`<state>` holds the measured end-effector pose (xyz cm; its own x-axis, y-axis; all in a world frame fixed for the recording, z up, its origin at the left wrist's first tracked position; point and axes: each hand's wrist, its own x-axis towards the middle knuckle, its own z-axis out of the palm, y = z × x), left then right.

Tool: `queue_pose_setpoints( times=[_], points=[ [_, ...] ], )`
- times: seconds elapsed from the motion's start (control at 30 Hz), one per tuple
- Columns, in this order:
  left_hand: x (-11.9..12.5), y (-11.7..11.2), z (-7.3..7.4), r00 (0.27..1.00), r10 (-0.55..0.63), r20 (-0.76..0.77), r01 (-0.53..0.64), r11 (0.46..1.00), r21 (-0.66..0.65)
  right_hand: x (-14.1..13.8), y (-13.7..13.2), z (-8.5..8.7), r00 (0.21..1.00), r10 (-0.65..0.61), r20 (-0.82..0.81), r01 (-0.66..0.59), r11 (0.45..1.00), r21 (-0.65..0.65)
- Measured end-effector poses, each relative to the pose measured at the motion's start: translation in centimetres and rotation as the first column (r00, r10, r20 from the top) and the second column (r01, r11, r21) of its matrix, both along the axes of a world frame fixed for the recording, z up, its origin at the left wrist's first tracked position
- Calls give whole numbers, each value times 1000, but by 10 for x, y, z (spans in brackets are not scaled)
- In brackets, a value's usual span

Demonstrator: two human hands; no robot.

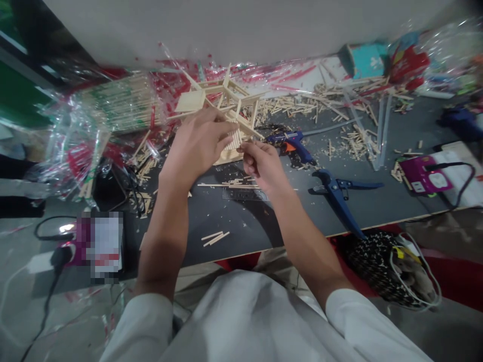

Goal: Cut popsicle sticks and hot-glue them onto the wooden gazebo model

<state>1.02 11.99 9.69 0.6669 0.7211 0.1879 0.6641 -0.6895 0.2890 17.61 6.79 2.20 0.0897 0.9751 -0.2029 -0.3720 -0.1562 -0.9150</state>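
Observation:
A model built of thin wooden sticks [247, 125] stands on the table, with a flat pale panel [190, 101] at its upper left and a ribbed, step-like part at its front. My left hand [202, 143] lies over the model's near left side, fingers bent and thumb against the ribbed part, gripping it. Close by on the right, my right hand [262, 163] is closed in a pinch at the model's front edge. Whatever lies between those fingertips is too small to make out. Below the hands are a clear ruler [245, 194] and loose sticks [215, 238].
Right of the model lie a blue glue gun [296, 143] and a blue-handled cutter [337, 196]. Stick offcuts [298, 106] and plastic-wrapped stick bundles [123, 103] cover the back. Purple power boxes [426, 173] with cables sit at both sides. A patterned bag [372, 266] hangs below the front edge.

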Motion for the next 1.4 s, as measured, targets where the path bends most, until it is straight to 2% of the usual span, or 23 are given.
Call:
queue_pose_setpoints(
  times=[0.2, 0.77, 0.97, 1.4],
  points=[
    [1, -4, 4, 997, -8, -82, 11, 999, 44, 0, 2, -2, 1000, -3, -8, 3, 1000, 31],
    [0, -4, 2, 999, -5, -41, 5, 1000, 0, 0, 4, -3, 1000, -5, -28, 6, 999, 36],
    [0, 0, -3, 1000, 8, -9, -8, 1000, 29, 2, 5, -4, 1000, 14, -25, -14, 1000, 20],
    [0, 0, -4, 999, 26, -22, -25, 999, 33, 7, 3, -2, 998, 49, -35, -49, 999, -2]
  ],
)
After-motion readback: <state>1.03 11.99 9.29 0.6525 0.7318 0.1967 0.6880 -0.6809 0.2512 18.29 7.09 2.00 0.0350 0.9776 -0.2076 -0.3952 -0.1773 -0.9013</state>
